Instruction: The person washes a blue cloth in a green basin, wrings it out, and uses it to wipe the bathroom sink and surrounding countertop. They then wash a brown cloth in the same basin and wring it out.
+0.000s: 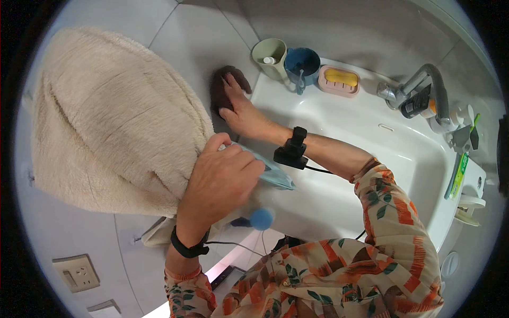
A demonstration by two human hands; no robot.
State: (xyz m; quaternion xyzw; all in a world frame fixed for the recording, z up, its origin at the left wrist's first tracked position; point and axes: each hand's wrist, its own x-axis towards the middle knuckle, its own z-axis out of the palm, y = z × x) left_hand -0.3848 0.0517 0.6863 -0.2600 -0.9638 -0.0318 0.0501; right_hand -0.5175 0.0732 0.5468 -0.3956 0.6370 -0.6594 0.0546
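My right hand (239, 112) presses a dark brown cloth (219, 92) to the grey wall tiles by the sink's back left corner. Its fingers lie over the cloth and cover part of it. Closer to me, my left hand (222, 179) has its fingers curled around a light-blue, thin item (278, 177), perhaps a plastic pouch, whose end sticks out over the white sink (330, 198). What lies inside that fist is hidden. A cream plush towel (115, 123) hangs on the wall right beside the left hand, touching or nearly touching it.
Along the sink's back ledge stand a green cup (274, 45), a blue mug (302, 59), a pink soap dish (338, 90) with yellow soap (341, 77), and a chrome faucet (431, 79). Bottles and a toothpaste box (459, 175) crowd the right side. A wall socket (76, 273) is lower left.
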